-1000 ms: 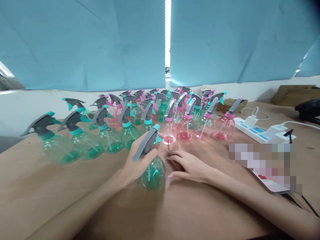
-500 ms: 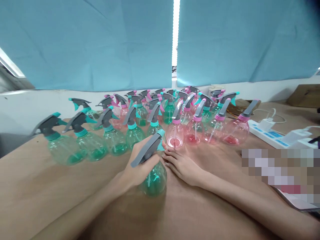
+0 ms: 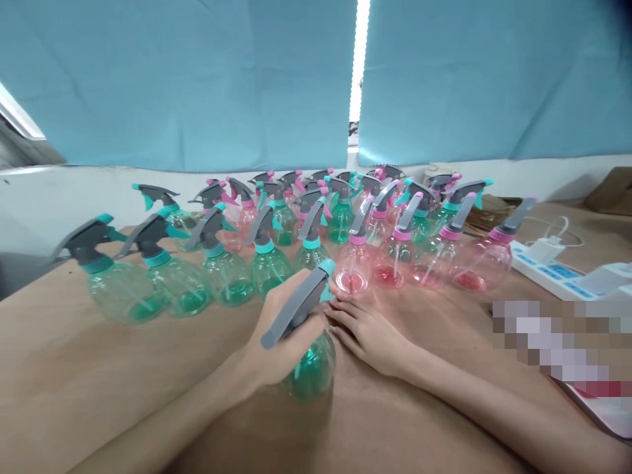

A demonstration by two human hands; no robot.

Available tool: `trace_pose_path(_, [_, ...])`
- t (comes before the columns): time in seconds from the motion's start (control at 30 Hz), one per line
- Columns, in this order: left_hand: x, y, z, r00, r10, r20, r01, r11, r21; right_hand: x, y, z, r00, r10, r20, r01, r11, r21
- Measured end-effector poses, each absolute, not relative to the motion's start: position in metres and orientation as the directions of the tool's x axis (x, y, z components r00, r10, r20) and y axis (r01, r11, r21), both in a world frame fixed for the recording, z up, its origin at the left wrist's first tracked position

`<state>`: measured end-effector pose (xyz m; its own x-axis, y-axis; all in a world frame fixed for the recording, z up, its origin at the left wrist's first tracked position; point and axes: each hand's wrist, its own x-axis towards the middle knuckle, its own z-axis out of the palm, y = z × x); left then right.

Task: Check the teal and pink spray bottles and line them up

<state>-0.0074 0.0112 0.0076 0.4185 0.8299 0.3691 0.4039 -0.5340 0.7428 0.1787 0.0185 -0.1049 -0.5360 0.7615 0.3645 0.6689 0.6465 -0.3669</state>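
My left hand [image 3: 280,332] is wrapped round the neck of a green spray bottle [image 3: 312,375] with a grey and teal trigger head. This bottle stands on the wooden table [image 3: 395,421], its handle slanting toward me. Palm down on the tabletop, my right hand [image 3: 378,337] has its fingers stretched out toward the bottle; its fingertips are close to the trigger side, and I cannot tell if they touch it. Just beyond stand a green spray bottle [image 3: 312,253] and a pink spray bottle [image 3: 353,266].
Several green and pink spray bottles fill rows across the table, with a green one [image 3: 118,289] at the left end and a pink one [image 3: 486,260] at the right. A white power strip [image 3: 548,273] with plugs lies at right. Blue curtains [image 3: 197,79] hang behind.
The view has shifted a little, so bottles near the middle and right appear farther right. My left hand still grips the green spray bottle, and my right hand keeps its pose beside it.
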Motion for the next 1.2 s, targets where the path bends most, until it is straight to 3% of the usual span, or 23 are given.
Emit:
trace_pose_path(0.53, [-0.0032,0.0098,0.0067,0.407,0.844,0.348,0.386,-0.504,0.773,0.1809,0.0199,-0.1070,-0.519,0.778,0.353,0.647,0.628,-0.432])
trace_pose_path(1.2, [-0.0041,0.0086,0.0059,0.394,0.855,0.337,0.412,-0.492,0.767,0.1817,0.0205,-0.1056,-0.538,0.784,0.309,0.678,0.621,-0.394])
